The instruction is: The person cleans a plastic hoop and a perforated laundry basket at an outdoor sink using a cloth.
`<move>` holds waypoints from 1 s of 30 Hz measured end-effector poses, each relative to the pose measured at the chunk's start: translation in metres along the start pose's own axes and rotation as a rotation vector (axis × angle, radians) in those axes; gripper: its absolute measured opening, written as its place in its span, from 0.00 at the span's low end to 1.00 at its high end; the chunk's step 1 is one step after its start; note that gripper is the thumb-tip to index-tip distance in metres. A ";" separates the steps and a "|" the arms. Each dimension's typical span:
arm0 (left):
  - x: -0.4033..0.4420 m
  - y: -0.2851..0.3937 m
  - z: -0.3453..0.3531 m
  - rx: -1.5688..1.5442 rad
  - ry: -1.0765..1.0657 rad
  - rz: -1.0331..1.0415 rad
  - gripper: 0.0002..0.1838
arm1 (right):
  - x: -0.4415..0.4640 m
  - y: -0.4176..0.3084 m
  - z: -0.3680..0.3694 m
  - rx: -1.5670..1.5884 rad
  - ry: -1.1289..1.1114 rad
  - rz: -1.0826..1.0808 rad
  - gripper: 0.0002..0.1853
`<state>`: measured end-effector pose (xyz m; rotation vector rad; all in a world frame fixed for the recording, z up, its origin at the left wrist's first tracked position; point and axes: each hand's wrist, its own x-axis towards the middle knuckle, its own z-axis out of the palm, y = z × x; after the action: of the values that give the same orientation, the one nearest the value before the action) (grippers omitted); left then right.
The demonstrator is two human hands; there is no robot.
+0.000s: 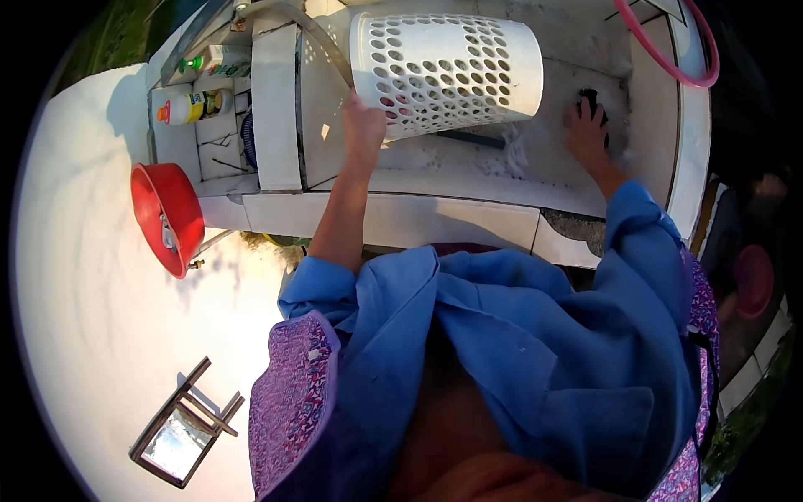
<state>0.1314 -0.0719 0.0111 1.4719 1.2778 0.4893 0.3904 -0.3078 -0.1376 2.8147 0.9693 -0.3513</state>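
Note:
A white plastic basket (525, 71) with rows of oval holes lies on its side in the tiled basin. My left hand (365, 127) is closed at the basket's left rim. A pale hose (322, 38) curves down to the same hand; whether the fingers hold it too is hidden. On the wet basin floor (560, 84), at the right, my right hand (587, 132) is closed over a black brush-like thing (590, 99), mostly covered by the fingers. Whitish suds lie around it. Below the basket is a dark flat strip (473, 139).
Left of the basin, a tiled compartment holds a bottle with an orange cap (188, 107) and a green-capped container (219, 60). A red tub (171, 217) leans by the basin's corner. A small stool (180, 431) is at lower left. A pink hoop-like rim (707, 75) hangs at upper right.

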 end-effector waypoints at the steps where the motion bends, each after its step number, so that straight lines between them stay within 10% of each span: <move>1: 0.003 0.001 -0.001 -0.011 -0.017 -0.017 0.21 | -0.007 -0.005 0.015 -0.095 -0.021 -0.364 0.23; 2: 0.004 0.001 -0.001 -0.022 -0.029 -0.037 0.20 | -0.011 -0.006 0.028 -0.188 -0.042 -0.734 0.24; 10: 0.000 0.019 -0.009 -0.119 -0.084 -0.059 0.19 | -0.013 -0.040 -0.063 0.759 -0.343 -0.518 0.18; 15: 0.001 0.019 -0.011 -0.237 -0.304 -0.065 0.21 | -0.057 -0.096 -0.163 0.925 0.116 -0.755 0.16; 21: -0.004 0.011 0.005 -0.290 -0.027 -0.076 0.21 | -0.040 -0.233 -0.145 0.800 0.763 -0.904 0.16; 24: -0.002 0.004 0.000 -0.247 -0.095 -0.073 0.23 | -0.024 -0.221 -0.126 0.734 0.738 -0.938 0.16; 30: 0.000 0.005 0.003 -0.394 -0.153 0.022 0.21 | 0.054 -0.076 -0.069 0.662 0.688 -0.229 0.11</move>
<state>0.1358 -0.0729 0.0145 1.1682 0.9791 0.5936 0.3965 -0.2022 -0.0898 3.5203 1.5446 0.3967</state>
